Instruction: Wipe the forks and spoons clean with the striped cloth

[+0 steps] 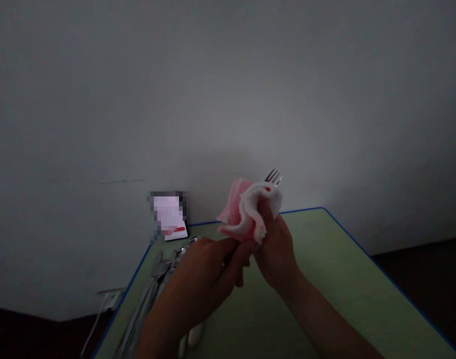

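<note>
A pink and white cloth (246,207) is bunched over the table, with the tines of a metal fork (273,176) sticking out of its upper right side. My right hand (278,249) is closed on the cloth, which wraps around the fork. Just to the left, my left hand (213,264) is closed, its thumb and fingertips at the cloth's lower edge, where the fork's handle runs down. Cloth and fingers hide that handle. Several metal spoons (161,268) lie on the table to the left, partly behind my left forearm.
The green table (318,279) has a blue edge and stands against a grey wall (228,89). A phone with a lit, partly blurred screen (175,231) leans on the wall at the back left. A white cable (95,324) hangs from a socket left of the table.
</note>
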{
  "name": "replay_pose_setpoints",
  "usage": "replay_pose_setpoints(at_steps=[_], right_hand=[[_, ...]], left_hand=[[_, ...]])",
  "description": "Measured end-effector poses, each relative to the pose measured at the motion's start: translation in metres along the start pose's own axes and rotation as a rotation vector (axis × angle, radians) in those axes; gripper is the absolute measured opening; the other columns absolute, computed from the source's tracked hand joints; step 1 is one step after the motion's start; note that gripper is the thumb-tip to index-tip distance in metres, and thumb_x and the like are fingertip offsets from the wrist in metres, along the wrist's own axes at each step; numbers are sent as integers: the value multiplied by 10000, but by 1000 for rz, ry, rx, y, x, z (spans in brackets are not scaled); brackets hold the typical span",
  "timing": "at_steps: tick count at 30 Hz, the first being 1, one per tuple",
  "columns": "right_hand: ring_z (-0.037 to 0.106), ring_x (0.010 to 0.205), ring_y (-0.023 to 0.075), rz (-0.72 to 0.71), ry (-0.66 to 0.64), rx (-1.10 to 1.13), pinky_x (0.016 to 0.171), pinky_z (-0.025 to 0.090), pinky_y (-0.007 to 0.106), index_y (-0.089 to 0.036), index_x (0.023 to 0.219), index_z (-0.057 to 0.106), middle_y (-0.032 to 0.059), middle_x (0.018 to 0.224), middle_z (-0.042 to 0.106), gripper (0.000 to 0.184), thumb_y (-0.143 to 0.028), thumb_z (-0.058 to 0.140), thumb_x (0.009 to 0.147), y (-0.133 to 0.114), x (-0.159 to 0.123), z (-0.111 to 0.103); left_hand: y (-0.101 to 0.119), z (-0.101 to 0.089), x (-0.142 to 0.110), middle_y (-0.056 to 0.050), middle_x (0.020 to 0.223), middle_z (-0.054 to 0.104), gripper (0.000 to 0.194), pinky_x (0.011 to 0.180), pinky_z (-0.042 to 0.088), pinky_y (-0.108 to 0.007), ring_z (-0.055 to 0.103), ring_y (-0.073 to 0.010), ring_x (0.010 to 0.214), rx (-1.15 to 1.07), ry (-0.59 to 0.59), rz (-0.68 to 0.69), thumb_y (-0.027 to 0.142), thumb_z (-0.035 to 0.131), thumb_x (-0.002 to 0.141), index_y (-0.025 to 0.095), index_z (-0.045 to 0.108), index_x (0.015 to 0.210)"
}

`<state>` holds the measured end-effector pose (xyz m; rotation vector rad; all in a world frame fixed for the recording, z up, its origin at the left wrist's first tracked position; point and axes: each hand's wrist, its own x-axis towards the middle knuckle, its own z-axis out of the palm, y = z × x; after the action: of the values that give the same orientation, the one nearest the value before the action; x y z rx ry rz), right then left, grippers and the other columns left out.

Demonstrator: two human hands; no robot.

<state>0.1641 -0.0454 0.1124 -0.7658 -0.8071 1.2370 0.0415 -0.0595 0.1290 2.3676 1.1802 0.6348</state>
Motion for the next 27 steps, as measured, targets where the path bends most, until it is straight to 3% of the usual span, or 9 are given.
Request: replay_pose_setpoints(at_steps=[4,9,12,16,21,27], right_hand=[[406,397,79,8,-17,33,373,325,205,-195,890,534,-54,520,470,385,-559,443,805,10,4,-3],[406,360,75,12,-13,-47,333,276,193,-182,800,537,-51,482,484,401,-571,440,803,4,2,-3],[405,391,69,-8,47,-51,357,297,193,-161,757,559,-40,497,483,412,-561,463,794,1,2,-3],[444,503,76,-39,96,-40,438,349,193,-152,842,595,-14,614,523,416,-545,465,800,5,5,-5],[465,605,89,-99,-1,-123,520,373,190,-165,862,609,-7,688,545,352,-495,501,803,1,12,-15],[369,520,67,-108,-56,-246,450,301,179,-154,757,571,-28,614,466,342,-489,514,794,-8,22,-33]], left_hand=[[0,1,2,1,575,654,423,508,421,-181,600,-98,535,-24,8,-16,336,332,926,170,615,658],[0,3,2,9,612,659,386,525,416,-181,599,-92,558,-34,11,3,327,337,930,174,596,688],[-1,4,2,29,579,636,338,533,397,-188,578,-87,530,-18,15,18,338,379,917,179,591,708],[-2,6,2,27,575,617,337,503,350,-194,547,-84,504,35,37,11,358,385,911,176,581,706],[-1,9,4,24,563,578,351,464,286,-203,490,-79,466,76,108,2,369,389,901,171,565,671],[4,7,2,56,472,405,344,425,233,-195,352,-70,430,13,206,-37,408,463,841,168,475,595]])
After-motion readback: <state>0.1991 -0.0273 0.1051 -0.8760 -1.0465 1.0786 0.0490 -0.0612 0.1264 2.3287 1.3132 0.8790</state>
